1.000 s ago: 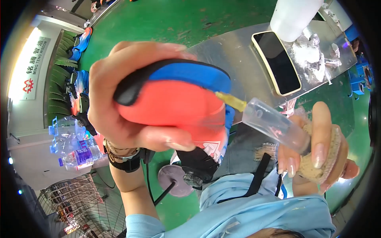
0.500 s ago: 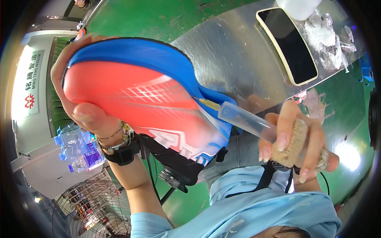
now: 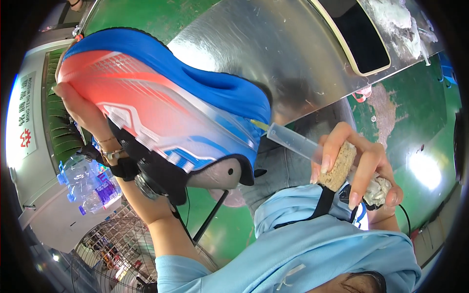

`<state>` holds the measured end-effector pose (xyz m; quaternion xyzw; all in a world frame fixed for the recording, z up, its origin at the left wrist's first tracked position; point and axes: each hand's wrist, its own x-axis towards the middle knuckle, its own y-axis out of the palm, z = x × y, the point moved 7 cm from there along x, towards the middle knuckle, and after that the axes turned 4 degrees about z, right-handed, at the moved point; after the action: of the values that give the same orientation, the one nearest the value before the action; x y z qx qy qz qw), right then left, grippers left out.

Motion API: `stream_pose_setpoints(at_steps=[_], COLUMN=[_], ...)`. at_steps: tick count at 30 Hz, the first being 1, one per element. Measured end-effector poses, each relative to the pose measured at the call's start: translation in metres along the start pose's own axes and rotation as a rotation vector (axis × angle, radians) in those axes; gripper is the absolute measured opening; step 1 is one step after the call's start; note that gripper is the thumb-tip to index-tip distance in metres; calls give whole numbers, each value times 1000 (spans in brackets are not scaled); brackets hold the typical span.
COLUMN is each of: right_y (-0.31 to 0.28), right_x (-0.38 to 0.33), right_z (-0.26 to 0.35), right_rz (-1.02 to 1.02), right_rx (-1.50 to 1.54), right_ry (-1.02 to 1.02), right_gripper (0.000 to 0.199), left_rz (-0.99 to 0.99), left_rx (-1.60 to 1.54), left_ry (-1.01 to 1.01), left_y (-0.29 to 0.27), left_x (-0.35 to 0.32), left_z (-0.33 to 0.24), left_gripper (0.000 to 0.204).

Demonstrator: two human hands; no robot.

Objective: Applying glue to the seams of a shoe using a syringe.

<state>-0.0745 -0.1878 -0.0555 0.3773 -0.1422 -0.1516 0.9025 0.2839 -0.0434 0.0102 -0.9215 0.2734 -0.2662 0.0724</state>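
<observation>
Shoe (image 3: 161, 107), sole up, sits gripped in the left hand (image 3: 80, 110). Right hand (image 3: 359, 168) closes around a clear syringe (image 3: 298, 144) and tan sponge block (image 3: 338, 166); its tip touches the shoe's edge.

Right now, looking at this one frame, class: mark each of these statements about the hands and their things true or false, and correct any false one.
1. The left hand holds a blue and orange shoe. True.
2. The right hand is empty. False: it grips a tan sponge block and a clear syringe.
3. The syringe tip points at the shoe. True.
4. The metal table is wooden. False: shiny metal.
</observation>
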Motion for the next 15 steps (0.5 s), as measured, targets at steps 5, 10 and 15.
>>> stream_pose_setpoints(at_steps=[5,10,15], right_y=[-7,-4,7], right_x=[-6,-1,17], right_z=[-2,-4,-8], right_rz=[23,-1,4], right_rx=[-93,-217,-320], right_ry=[18,54,-1], right_gripper=[44,48,54], left_rz=[-37,-67,-108], left_rx=[-60,-119,-163], left_ry=[-149,-288,-415], left_y=[-12,-7,0], left_x=[-5,-37,-63], left_z=[37,45,55], left_gripper=[65,59,53])
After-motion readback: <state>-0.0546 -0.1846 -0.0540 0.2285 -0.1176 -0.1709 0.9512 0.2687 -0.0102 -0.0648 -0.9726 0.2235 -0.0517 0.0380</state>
